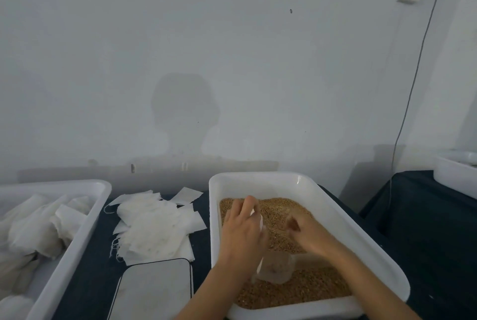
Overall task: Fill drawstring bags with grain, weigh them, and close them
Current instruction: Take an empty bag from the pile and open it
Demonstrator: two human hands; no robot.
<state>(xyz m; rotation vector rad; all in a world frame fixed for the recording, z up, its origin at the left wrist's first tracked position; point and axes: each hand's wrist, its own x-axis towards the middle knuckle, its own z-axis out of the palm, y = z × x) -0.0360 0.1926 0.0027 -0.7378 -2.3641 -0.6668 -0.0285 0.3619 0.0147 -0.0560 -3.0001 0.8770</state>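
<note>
Two hands are seen over the grain tray (366, 226) in the head view, so filling is judged to be the step in hand. A thin white bag (258, 216) is held by the left hand (242, 232), fingers curled round its mouth; the right hand (307, 234) hovers just above the grain (296, 291) with fingers loosely bent, and whether any grain is pinched cannot be told (the frame is blurred). A clear cup (277, 268) lies in the grain below the wrists. Next, the bag mouth must be kept open while grain is scooped in. Empty bags (154, 226) are piled left of the tray, a flat scale (154, 291) sits before them, and another tray (77, 232) holds bags at far left. Nothing blocks the reach.
</note>
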